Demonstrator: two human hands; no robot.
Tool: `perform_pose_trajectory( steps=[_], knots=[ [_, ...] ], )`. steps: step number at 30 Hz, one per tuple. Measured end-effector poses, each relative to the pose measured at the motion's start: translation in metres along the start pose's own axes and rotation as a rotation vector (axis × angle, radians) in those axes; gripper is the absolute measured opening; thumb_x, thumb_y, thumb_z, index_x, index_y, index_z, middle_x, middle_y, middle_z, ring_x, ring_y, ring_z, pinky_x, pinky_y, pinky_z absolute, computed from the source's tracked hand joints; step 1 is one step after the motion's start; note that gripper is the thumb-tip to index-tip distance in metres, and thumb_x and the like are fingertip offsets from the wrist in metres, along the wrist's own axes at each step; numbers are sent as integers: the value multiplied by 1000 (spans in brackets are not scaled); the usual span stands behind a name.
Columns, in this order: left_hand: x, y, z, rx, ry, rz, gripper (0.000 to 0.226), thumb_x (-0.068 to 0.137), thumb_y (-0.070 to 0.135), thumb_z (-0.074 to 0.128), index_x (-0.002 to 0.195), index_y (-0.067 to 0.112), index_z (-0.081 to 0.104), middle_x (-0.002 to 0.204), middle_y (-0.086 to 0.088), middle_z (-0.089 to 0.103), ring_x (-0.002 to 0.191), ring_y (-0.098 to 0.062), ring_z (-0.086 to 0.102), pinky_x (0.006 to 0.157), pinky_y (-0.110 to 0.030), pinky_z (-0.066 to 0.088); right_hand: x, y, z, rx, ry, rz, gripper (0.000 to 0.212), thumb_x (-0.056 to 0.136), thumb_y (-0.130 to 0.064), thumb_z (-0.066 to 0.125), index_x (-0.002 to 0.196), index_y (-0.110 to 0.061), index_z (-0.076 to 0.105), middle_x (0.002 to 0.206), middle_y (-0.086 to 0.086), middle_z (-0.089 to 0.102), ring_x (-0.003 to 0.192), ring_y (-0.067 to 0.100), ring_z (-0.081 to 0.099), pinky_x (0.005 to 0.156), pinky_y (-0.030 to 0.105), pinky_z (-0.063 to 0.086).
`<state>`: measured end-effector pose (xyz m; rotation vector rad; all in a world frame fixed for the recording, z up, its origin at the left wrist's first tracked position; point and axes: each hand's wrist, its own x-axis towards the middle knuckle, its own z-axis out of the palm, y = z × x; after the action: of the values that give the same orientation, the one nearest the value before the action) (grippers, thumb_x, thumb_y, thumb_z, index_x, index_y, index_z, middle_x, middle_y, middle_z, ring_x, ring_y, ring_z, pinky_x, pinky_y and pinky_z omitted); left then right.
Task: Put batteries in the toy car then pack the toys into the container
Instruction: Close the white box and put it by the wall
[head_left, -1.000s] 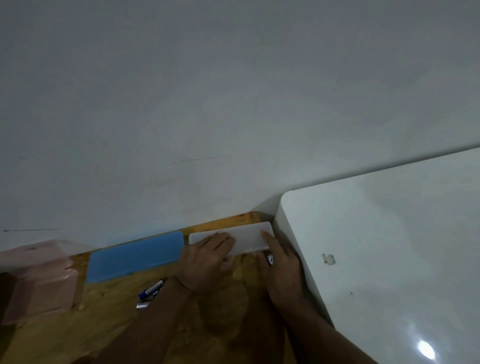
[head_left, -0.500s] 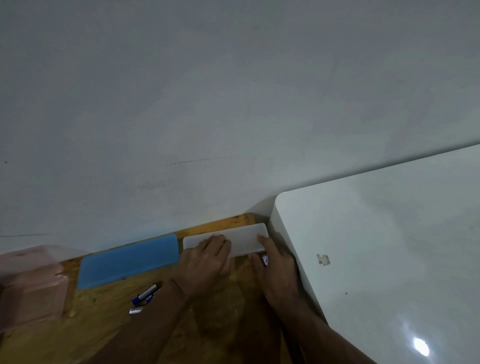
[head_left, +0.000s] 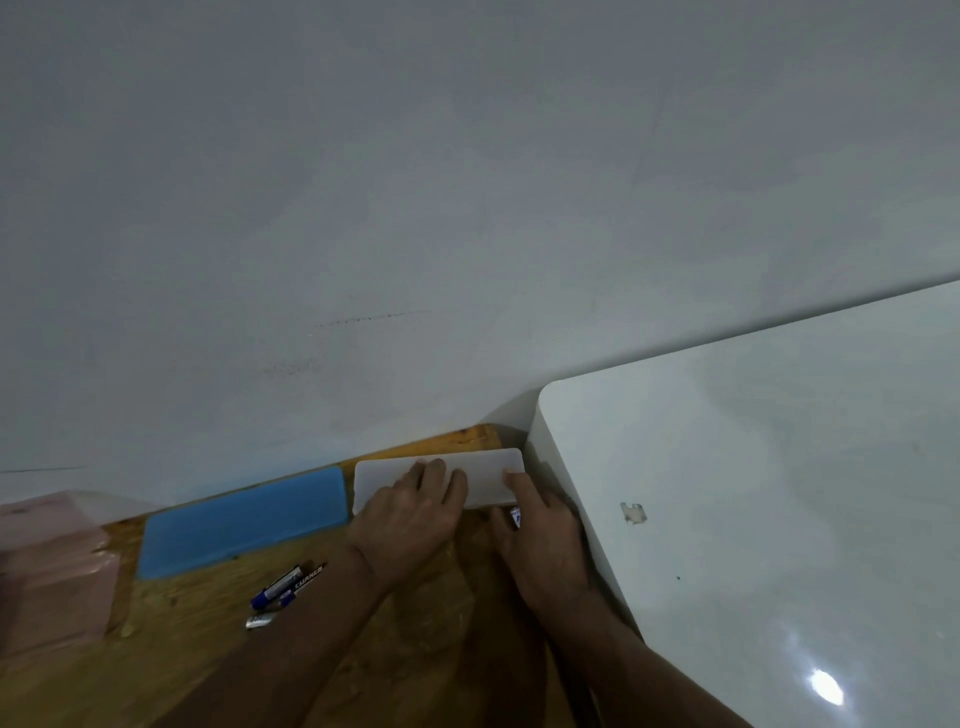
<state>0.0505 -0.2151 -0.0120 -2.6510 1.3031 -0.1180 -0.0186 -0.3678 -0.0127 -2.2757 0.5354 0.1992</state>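
A: Since a second ago almost nothing has moved: your left hand (head_left: 410, 514) keeps lying flat on the pale translucent rectangular plastic lid (head_left: 483, 475), fingers together and pressing down. Your right hand (head_left: 540, 535) has stayed at the lid's right end, forefinger laid on top, the other fingers curled round a small item with a blue-and-white label; I cannot tell what it is.

B: What does that mean for the task?

A: You look to be closing or seating that lid, not yet loading batteries. No toy car is in view. Three small cylindrical batteries with blue and dark wraps (head_left: 285, 590) lie loose on the orange-brown wooden tabletop (head_left: 426, 649), near your left forearm, untouched.

B: And the container?

A: Probably beneath the lid, hidden. A blue rectangular plastic lid (head_left: 244, 519) lies just beside it, and a pink translucent plastic box (head_left: 52, 566) sits at the far left.
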Motion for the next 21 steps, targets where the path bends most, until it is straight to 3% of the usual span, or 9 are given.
perform_pose_trajectory(
  steps=[3, 12, 21],
  knots=[
    [4, -2, -2, 12, -89, -9, 69, 34, 19, 100, 95, 0, 74, 82, -21, 70, 64, -35, 71, 35, -42, 54, -2, -1, 4, -105, 13, -19, 53, 95, -32, 55, 143, -26, 34, 143, 3, 47, 129, 24, 49, 104, 34, 43],
    [12, 1, -13, 47, -83, 55, 70, 41, 23, 98, 103, 1, 73, 76, -27, 69, 53, -42, 68, 32, -48, 51, 3, 1, 1, -217, -7, -56, 53, 96, -35, 50, 144, -26, 29, 143, 4, 48, 125, 23, 52, 104, 34, 43],
    [1, 8, 4, -153, -54, -174, 67, 34, 30, 100, 92, 10, 74, 90, -12, 74, 73, -28, 74, 44, -40, 57, 3, -1, -1, -239, -28, -68, 53, 95, -41, 49, 142, -25, 32, 144, 4, 46, 127, 25, 50, 105, 34, 42]
  ],
)
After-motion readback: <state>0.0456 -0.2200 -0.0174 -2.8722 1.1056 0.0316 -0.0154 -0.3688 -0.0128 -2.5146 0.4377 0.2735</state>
